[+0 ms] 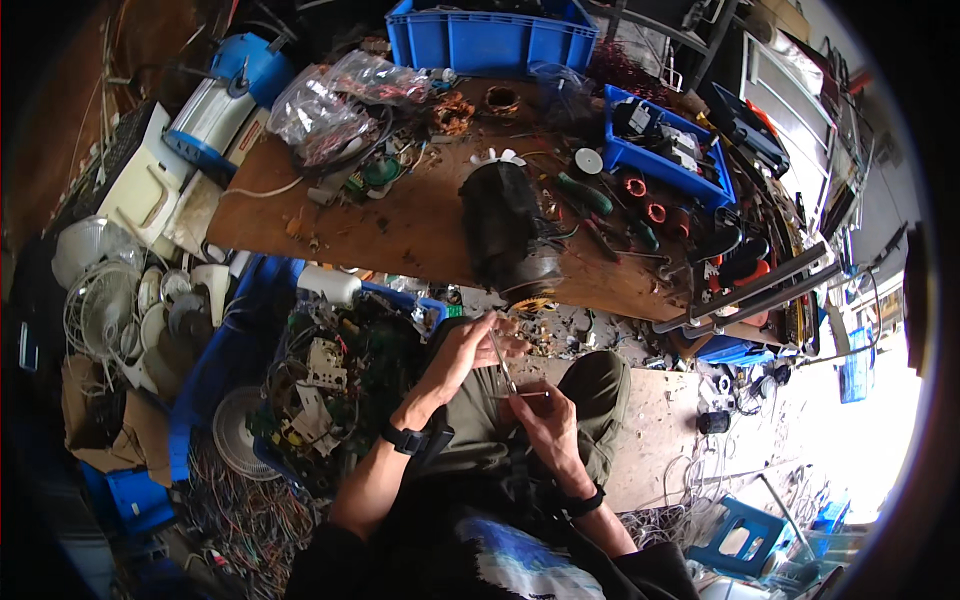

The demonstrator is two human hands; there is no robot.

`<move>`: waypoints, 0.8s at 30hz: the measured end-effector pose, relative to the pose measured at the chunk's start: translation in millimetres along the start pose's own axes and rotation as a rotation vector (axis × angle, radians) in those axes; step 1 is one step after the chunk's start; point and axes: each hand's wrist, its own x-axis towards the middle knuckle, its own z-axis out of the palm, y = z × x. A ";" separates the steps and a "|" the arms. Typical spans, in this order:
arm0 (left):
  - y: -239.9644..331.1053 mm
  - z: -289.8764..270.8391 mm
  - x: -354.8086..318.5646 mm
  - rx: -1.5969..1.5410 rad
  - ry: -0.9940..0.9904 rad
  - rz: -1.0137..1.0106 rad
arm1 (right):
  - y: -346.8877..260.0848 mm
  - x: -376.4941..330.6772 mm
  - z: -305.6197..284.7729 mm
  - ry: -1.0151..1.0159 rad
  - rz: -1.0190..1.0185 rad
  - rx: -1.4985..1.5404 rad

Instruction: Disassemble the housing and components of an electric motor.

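My right hand point(548, 428) is closed around the lower end of a thin metal rod point(503, 362) with a short crosspiece near the fingers. The rod slants up and left toward my left hand point(472, 348). That hand's fingers are stretched out and apart around the rod's upper end; whether they touch it I cannot make out. Both hands are above my lap, just before the workbench edge. Beyond them a dark, roughly cylindrical motor-like unit point(500, 215) stands at that edge. A yellow toothed ring point(532, 303) shows at its near end.
The brown workbench point(340, 225) carries bagged parts, copper coils point(453, 112), a green-handled screwdriver point(585, 194) and loose scraps. Blue crates point(490, 45) stand at the back. To my left sits a heap of circuit boards point(325, 385); wires point(235, 510) lie below. Behind my right is a blue stool point(735, 535).
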 end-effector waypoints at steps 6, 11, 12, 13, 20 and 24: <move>-1.0 -12.5 15.2 -0.285 0.215 0.150 | 22.8 -15.8 -57.8 -0.158 0.082 0.370; -8.9 -12.5 25.7 -0.579 0.150 0.226 | 18.8 -21.9 -101.6 0.039 0.057 0.336; -12.7 -14.9 28.7 -0.566 0.132 0.219 | 17.5 -20.6 -106.6 0.069 0.023 0.377; -15.5 -18.3 30.9 -0.625 0.118 0.214 | 16.4 -17.2 -110.2 0.096 0.004 0.394; -10.4 -13.6 27.3 -0.643 0.187 0.202 | 30.4 30.2 -120.5 0.272 -0.024 0.636; -3.0 -14.0 21.2 -0.532 0.213 0.199 | 21.5 69.5 -119.6 0.328 -0.039 0.827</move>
